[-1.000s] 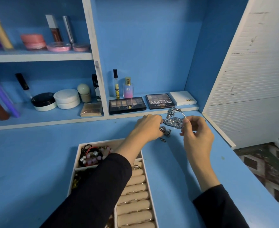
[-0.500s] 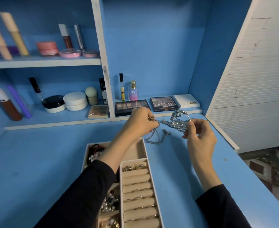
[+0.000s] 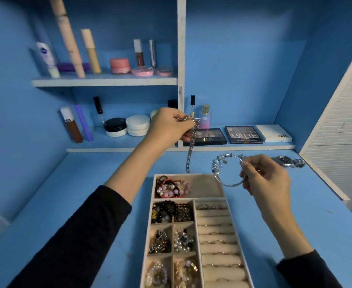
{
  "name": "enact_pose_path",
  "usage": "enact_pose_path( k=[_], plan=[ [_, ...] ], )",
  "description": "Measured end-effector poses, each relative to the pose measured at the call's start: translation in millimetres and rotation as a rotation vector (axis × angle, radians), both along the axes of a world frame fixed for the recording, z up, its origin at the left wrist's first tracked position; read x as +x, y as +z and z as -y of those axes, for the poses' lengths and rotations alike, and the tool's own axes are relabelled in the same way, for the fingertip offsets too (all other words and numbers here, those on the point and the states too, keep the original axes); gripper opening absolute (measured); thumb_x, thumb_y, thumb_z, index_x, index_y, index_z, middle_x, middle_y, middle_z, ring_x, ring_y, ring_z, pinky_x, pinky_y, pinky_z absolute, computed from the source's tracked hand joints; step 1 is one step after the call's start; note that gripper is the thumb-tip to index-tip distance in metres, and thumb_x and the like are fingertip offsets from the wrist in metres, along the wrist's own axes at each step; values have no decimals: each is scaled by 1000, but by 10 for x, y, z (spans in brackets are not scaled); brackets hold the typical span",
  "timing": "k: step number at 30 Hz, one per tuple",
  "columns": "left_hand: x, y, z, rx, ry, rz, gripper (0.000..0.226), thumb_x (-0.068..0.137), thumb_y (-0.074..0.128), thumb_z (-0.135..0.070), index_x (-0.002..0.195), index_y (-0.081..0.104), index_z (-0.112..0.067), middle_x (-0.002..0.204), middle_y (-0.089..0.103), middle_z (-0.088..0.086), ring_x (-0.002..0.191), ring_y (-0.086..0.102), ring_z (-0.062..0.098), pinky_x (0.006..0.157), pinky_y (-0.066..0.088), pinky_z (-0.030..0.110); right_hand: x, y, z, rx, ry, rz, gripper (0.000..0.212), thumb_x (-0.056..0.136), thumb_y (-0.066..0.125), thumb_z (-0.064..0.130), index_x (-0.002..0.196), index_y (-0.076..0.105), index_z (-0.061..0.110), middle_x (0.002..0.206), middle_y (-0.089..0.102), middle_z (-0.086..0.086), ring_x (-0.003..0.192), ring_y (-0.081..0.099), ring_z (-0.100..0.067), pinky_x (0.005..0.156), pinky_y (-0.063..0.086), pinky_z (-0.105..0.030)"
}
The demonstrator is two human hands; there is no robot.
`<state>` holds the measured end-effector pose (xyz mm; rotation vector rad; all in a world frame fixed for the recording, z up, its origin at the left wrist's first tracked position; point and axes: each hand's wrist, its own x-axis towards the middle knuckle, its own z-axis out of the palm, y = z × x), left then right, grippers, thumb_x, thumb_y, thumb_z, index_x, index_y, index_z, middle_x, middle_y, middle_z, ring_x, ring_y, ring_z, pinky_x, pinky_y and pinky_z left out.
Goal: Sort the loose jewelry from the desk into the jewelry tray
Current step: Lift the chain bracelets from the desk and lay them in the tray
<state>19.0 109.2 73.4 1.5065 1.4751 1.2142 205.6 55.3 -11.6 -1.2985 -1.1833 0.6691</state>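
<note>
My left hand (image 3: 169, 126) is raised above the blue desk and pinches a silver chain (image 3: 190, 151) that hangs down toward the tray's far edge. My right hand (image 3: 264, 175) pinches a silver charm bangle (image 3: 222, 163), held in the air just past the tray's far right corner. The beige jewelry tray (image 3: 208, 183) lies on the desk below both hands; its small compartments hold beads and chains, its right side has ring rolls. A silver wristwatch (image 3: 288, 161) lies on the desk behind my right hand.
Eyeshadow palettes (image 3: 243, 135) and a perfume bottle (image 3: 205, 117) stand on the low back ledge, with cream jars (image 3: 137, 125) and tubes to the left. The upper shelf (image 3: 104, 81) carries more cosmetics. A white slatted panel (image 3: 341, 125) bounds the desk on the right.
My left hand has lifted the chain up and away from the bangle, so the two pieces have come apart. My right hand drew the bangle toward the tray. The view tilted, uncovering the watch.
</note>
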Motion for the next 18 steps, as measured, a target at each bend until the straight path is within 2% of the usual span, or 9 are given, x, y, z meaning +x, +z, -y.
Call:
enact_pose_path(
  k=[2, 7, 10, 14, 18],
  plan=[
    [-56, -12, 0, 0, 4, -8, 14, 82, 61, -5, 71, 62, -14, 66, 62, 1, 51, 61, 13, 69, 59, 34, -151, 43, 52, -72, 116, 72, 20, 83, 58, 3, 66, 62, 14, 53, 57, -4, 40, 47, -12, 45, 35, -23],
    [-109, 6, 33, 3, 3, -5, 5, 83, 61, -5, 81, 64, -9, 70, 64, 5, 54, 63, 14, 64, 59, 31, -532, 76, 9, -264, 343, 220, 17, 81, 58, 3, 66, 64, 9, 51, 60, -6, 37, 48, -13, 43, 36, -24],
    [-88, 45, 57, 12, -14, -7, 6, 83, 61, -5, 80, 64, -9, 68, 63, 5, 55, 62, 17, 66, 59, 32, -673, 63, -120, -338, 371, 246, 18, 82, 56, 2, 67, 64, 8, 49, 57, -9, 34, 44, -11, 41, 36, -22],
    [-59, 88, 62, 30, -30, -23, 13, 82, 61, -5, 72, 62, -13, 67, 64, 5, 58, 64, 22, 71, 59, 38, -780, 16, -276, -400, 377, 265, 23, 81, 52, -3, 65, 63, 8, 37, 54, 0, 29, 43, -9, 37, 35, -16],
    [-33, 87, 58, 47, -32, -32, 17, 81, 61, -3, 68, 62, -14, 63, 63, 4, 55, 62, 21, 70, 59, 41, -847, -80, -390, -431, 367, 318, 23, 80, 57, 2, 60, 65, 10, 49, 61, -8, 33, 47, -13, 44, 42, -23]
  ],
)
